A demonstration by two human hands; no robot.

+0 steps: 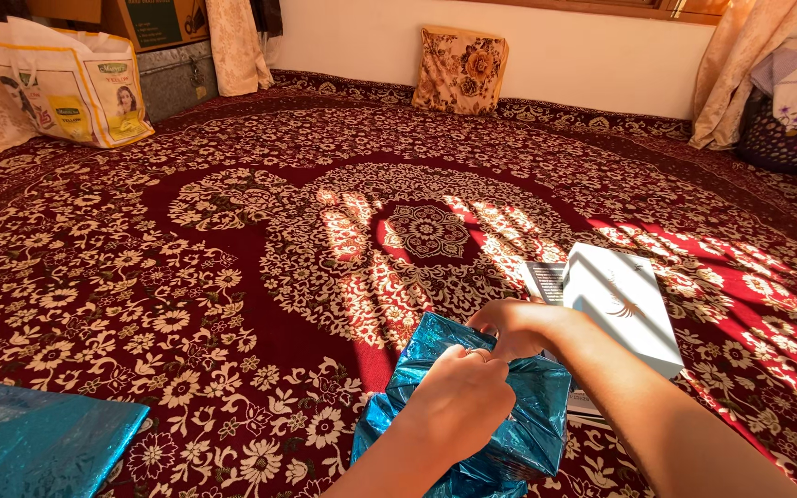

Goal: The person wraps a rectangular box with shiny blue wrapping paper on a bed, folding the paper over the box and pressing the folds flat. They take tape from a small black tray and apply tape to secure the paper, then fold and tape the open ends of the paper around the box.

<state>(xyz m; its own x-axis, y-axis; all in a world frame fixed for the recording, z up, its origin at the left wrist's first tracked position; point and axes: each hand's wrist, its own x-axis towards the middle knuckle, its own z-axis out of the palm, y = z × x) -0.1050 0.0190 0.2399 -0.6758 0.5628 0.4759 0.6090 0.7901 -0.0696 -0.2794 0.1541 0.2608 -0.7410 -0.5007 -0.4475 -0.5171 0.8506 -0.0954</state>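
Note:
A box wrapped in shiny blue paper lies on the red floral carpet close in front of me. My left hand presses on top of the wrapped box, fingers curled into the paper's folds. Reaching in from the right, my right hand pinches the paper at the far top edge of the box. Just right of the hands a white flat box rests on a printed sheet or booklet.
A loose sheet of blue wrapping paper lies at the bottom left. A white printed shopping bag stands far left, a floral cushion leans on the far wall, and curtains and a patterned bundle sit far right.

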